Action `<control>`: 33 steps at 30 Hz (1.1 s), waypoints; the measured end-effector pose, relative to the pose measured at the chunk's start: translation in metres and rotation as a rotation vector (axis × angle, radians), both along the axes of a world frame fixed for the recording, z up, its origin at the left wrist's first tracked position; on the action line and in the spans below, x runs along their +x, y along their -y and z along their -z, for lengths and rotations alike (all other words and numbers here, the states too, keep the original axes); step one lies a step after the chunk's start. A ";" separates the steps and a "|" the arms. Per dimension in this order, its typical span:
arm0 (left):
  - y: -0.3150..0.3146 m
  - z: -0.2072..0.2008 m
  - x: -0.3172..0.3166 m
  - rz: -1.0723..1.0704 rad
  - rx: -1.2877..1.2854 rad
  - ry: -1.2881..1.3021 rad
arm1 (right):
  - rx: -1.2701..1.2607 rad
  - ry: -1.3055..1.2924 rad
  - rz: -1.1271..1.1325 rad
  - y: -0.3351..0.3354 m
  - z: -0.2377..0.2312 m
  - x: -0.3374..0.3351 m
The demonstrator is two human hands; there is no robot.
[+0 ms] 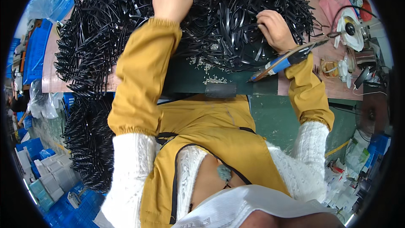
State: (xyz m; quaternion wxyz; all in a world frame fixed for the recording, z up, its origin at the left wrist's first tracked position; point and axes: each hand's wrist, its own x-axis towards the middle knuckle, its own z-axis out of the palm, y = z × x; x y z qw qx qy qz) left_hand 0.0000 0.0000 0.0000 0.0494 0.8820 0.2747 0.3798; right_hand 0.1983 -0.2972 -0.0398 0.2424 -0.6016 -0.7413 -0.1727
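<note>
Black straps or cords (228, 25), thin and tangled, lie in a large heap over the far part of the table. My left hand (172, 1) reaches into the heap at the top edge, its fingertips cut off by the picture. At the right side of the heap is my right hand (276, 30), fingers curled towards the thumb against the straps; what sits between them is hidden. A blue handheld tool (277, 65) with a dark tip slants in front of my right wrist. Tiny pale bits (215, 80) are scattered on the dark green mat (181, 76) near the table's front edge.
More black strands (88, 143) hang in bundles below the table at left. Blue crates (38, 52) and plastic bags stand beyond the left edge. On the right are a tape roll (330, 68), a pink cloth (334, 9) and a dark fan (371, 114).
</note>
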 end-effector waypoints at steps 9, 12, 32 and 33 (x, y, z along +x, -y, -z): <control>-0.057 -0.007 0.027 0.035 0.236 -0.272 | 0.514 -1.432 0.665 0.140 0.037 -0.035; -0.066 -0.035 0.009 0.098 0.095 0.146 | 0.701 -1.245 0.402 0.196 0.043 -0.070; 0.262 0.146 -0.215 0.662 -1.164 0.703 | -0.120 -1.308 0.255 0.051 0.057 -0.239; 0.263 0.149 -0.216 0.704 -1.135 0.690 | -0.049 -1.363 0.269 0.049 0.062 -0.239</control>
